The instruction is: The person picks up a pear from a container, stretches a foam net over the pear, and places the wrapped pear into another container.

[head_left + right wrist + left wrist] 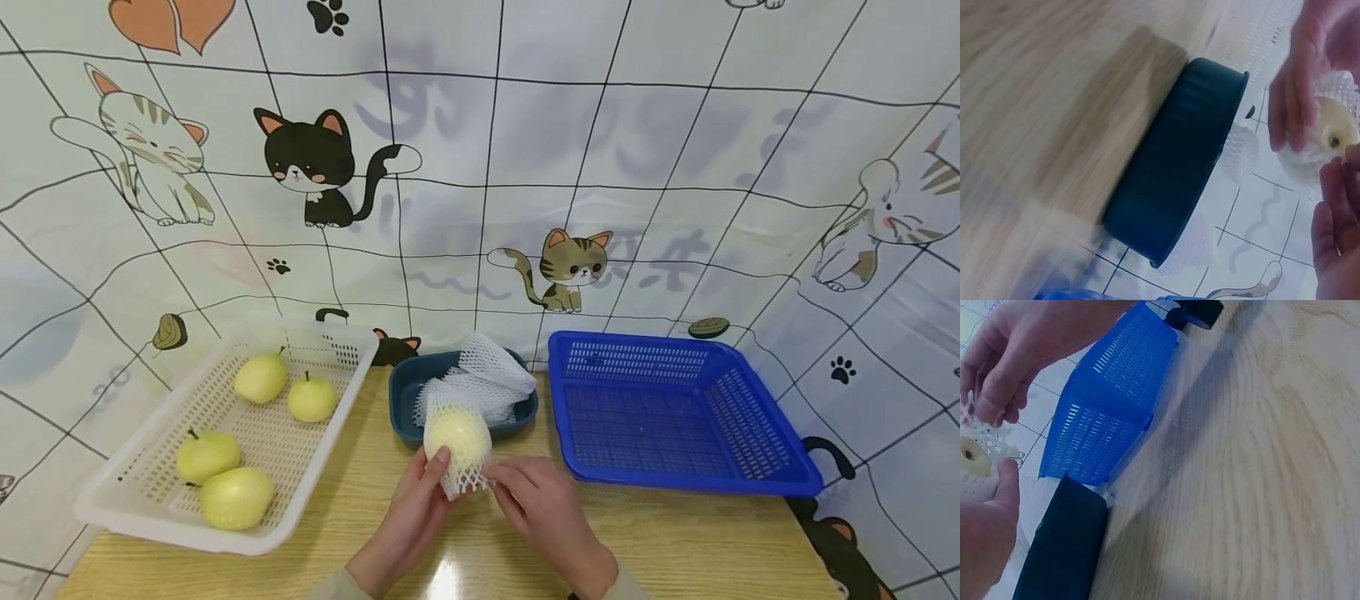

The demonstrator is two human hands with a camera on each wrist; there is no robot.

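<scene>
My left hand [414, 510] holds a pale yellow pear [457, 433] from below and the left, its thumb lying over the fruit. A white foam net sleeve [447, 402] surrounds the pear. At the sleeve's near, open edge, my right hand [542, 507] pinches the mesh between thumb and fingers. Through that opening a dark hollow end of the pear [1335, 139] shows in the right wrist view. Just behind the hands stands a dark teal bin [403, 410] with several more foam net sleeves [495, 375] in it.
To the left, a white perforated basket [281, 525] bears several yellow pears [237, 497]. A blue perforated basket [675, 417] stands on the right. All rest on a wooden table [675, 542] against a cat-patterned cloth [450, 208].
</scene>
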